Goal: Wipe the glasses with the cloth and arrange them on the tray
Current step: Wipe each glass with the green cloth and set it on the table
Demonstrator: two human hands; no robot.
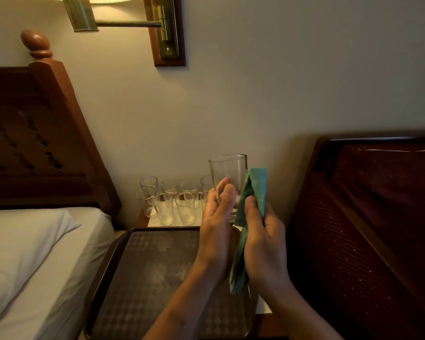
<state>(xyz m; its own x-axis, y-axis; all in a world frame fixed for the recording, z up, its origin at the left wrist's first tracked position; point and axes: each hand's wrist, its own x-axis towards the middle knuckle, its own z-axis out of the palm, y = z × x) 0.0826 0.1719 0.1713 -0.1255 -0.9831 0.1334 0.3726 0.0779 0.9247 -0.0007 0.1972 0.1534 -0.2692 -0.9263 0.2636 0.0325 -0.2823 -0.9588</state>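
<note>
The tall clear glass tumbler (228,171) is smooth and glossy. The green cloth (255,186) looks soft and matt. The dark brown tray (142,273) appears to be dull, scuffed plastic with a diamond texture. On the left, the reddish wooden headboard (49,114) is polished, and the brass-coloured metal lamp arm (128,24) gleams.

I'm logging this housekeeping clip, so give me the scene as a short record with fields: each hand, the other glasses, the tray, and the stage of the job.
left hand: holds a clear glass upright above the tray's far edge
right hand: grips the green cloth against the glass's right side
other glasses: several, upright in two rows behind the tray, by the wall
tray: brown, patterned, no glasses on it
surroundings: bed at left, wall lamp above
stage: wiping; nothing arranged yet
</note>
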